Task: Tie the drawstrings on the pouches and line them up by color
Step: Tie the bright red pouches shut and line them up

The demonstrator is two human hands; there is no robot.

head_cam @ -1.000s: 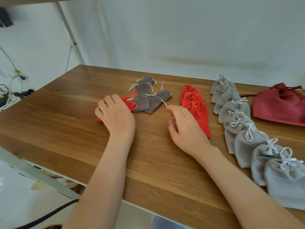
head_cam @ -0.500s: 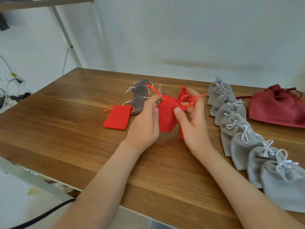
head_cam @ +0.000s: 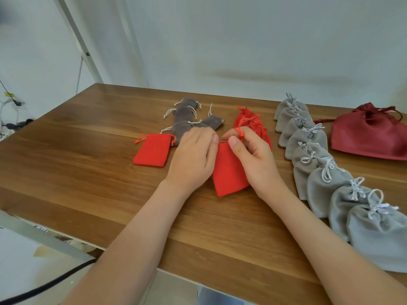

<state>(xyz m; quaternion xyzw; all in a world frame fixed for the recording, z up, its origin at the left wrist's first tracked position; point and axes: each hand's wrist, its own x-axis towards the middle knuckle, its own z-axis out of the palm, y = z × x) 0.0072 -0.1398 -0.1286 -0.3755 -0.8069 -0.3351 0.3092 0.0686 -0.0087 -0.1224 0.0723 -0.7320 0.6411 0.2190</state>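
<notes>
Red pouch (head_cam: 229,172) mid-tying: right hand (head_cam: 253,155) pinches its drawstring (head_cam: 241,130), left hand (head_cam: 193,157) grips the neck; knotting comes next.

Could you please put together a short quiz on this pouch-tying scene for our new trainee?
1. True or false: the light grey pouches in the row have their drawstrings tied.
2. The held pouch, gripped by the left hand and the right hand, is: A red, B grey, C white.
3. Fill in: the loose red pouch lies flat on the table to the ___ of the left hand.
Key: 1 true; 2 A; 3 left.
</notes>
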